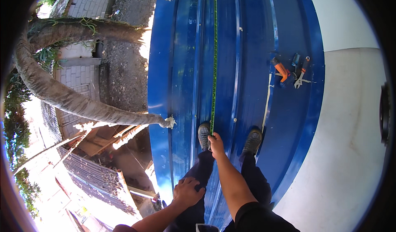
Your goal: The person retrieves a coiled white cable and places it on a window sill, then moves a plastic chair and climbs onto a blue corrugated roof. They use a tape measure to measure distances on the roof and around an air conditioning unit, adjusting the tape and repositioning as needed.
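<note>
A green tape measure blade [214, 67] runs straight away from me along the blue ribbed metal sheet [255, 46]. At its near end, beside my left shoe [203, 136], my right hand [216, 145] is closed on the tape measure; the fingers mostly hide its case. My left hand [189, 192] lies over my left knee with its fingers laid across the dark trousers, holding nothing. My right shoe [253, 141] stands on the sheet to the right of the tape.
An orange-and-black tool [281, 72], a small blue item [295, 60] and an orange-handled adjustable wrench [300, 77] lie at right. A pale wall [346, 108] borders that side. Left, beyond the sheet's edge, are a drop, a curved tree trunk [82, 104] and a lower corrugated roof [97, 184].
</note>
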Motion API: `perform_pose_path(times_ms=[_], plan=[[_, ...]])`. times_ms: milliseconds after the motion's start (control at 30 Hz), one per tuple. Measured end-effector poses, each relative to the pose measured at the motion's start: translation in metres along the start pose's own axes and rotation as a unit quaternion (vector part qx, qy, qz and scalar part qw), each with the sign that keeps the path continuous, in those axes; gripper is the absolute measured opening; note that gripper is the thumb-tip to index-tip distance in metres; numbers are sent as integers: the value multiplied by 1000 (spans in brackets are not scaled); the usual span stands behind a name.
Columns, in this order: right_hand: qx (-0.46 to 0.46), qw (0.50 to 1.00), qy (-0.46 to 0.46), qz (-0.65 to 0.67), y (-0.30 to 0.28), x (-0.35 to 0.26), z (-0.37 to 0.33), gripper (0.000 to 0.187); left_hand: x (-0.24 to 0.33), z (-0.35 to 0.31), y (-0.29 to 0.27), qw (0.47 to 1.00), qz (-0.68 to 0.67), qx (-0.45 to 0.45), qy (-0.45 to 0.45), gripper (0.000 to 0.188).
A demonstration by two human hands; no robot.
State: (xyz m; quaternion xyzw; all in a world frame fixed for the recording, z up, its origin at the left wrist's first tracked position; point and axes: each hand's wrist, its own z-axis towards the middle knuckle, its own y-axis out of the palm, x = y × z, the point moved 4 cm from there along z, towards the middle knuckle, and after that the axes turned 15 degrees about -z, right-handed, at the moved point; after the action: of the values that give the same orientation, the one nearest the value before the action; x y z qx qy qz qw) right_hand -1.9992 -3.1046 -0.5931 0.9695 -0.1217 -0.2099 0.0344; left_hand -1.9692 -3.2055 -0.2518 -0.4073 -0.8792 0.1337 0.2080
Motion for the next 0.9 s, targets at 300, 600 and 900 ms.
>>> perform_pose_path(times_ms=[300, 600, 900], plan=[[110, 977, -40, -177, 26, 1, 24, 13, 8, 19, -35, 999, -12, -23, 43, 47], [1, 995, 76, -60, 59, -4, 60, 4, -77, 131, -49, 917, -386, -43, 86, 43], [-50, 944, -115, -304, 58, 10, 106, 20, -148, 405, 47, 806, -591, -12, -32, 48]])
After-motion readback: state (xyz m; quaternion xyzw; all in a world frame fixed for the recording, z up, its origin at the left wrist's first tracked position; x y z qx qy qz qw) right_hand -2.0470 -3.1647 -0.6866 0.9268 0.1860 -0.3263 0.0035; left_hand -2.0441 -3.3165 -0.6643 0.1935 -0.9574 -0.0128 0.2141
